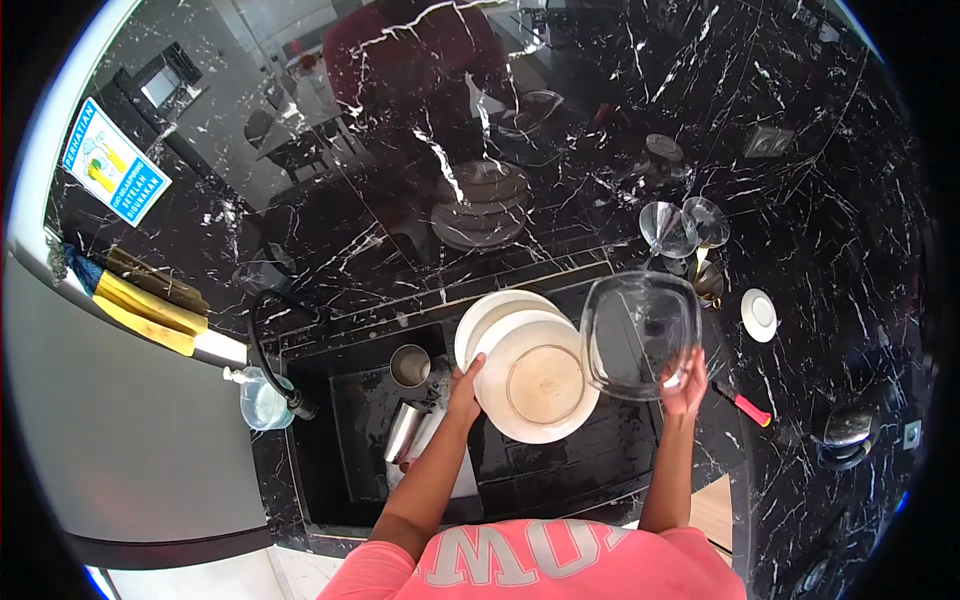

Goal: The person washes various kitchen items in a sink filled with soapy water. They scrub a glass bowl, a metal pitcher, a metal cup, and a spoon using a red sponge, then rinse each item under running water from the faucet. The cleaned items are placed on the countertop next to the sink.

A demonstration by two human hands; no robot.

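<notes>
My left hand grips the left rim of white plates, its thumb on top. The front plate has a raised ring and a faint brownish stain at its centre. Behind it, up and to the left, other white plates partly show; how many my hand bears I cannot tell. With my right hand I hold a clear, rounded-square glass dish by its lower right corner, fingers seen through the glass. Dish and plates overlap slightly in view, above the right part of the black sink.
A steel cup and a steel tumbler are in the sink. A black faucet and soap bottle flank it. Rightward lie glass bowls, a dark cup, a saucer, a pink-handled knife and a kettle.
</notes>
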